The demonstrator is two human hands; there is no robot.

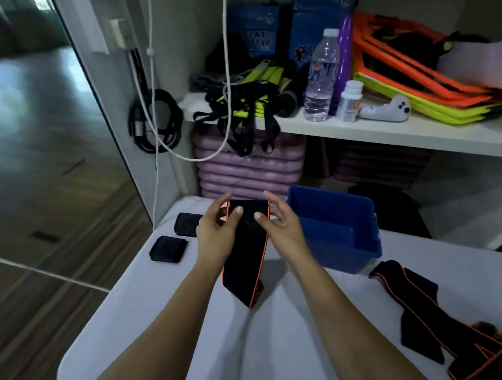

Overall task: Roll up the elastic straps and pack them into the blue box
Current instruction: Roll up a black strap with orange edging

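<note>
Orange-edged black strap [244, 248] up off the white table [278, 353], pinched at its top by left hand [216, 231] and right hand [277, 223]; blue box [334, 227] just beside.

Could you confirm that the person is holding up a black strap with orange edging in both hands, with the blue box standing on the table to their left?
Not quite: the blue box stands to the person's right, not their left, as the head view shows. The rest holds: the left hand and right hand hold up the black strap with orange edging over the table.
</note>
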